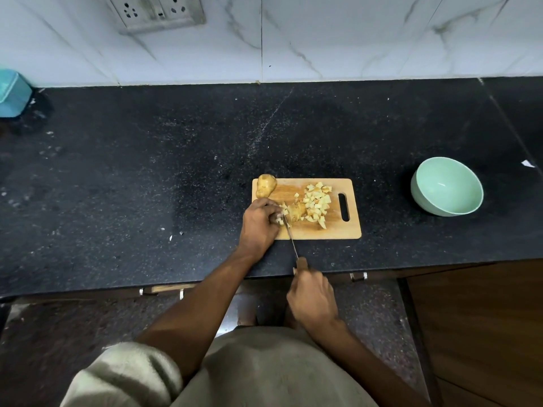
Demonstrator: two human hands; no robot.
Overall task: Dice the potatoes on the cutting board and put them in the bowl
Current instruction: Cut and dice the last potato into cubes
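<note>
Potato being cut: a partly cut potato (295,212) lies near the middle of the board, its left end under the left hand's fingers.
Dice: a heap of pale cubes (317,204) sits on the right half of the board, just beside the slot handle; a few loose cubes lie by the blade.
Whole potato: an uncut one (266,185) rests on the board's far left corner, overhanging the edge.
Board: a wooden cutting board (329,232) lies flat near the counter's front edge.
Left hand: the left hand (258,223) has its fingers curled down on the potato, pinning it.
Knife: the knife (291,235) points away from the person, its blade tip at the potato beside the left fingers.
Right hand: the right hand (313,298) is closed round the knife's brown handle, over the counter's front edge.
Bowl: a mint-green bowl (418,189) stands well apart to the right of the board, with nothing visible inside.
Counter: black speckled stone (147,171), with pale specks and crumbs scattered on it.
Wall: white marbled tiles (352,39) with a switch-and-socket plate (158,11) at the upper left.
Left edge: a teal container (13,94) is partly in view.
Below: brown cabinet fronts (476,318) and a speckled floor.
Writing: none can be read.
</note>
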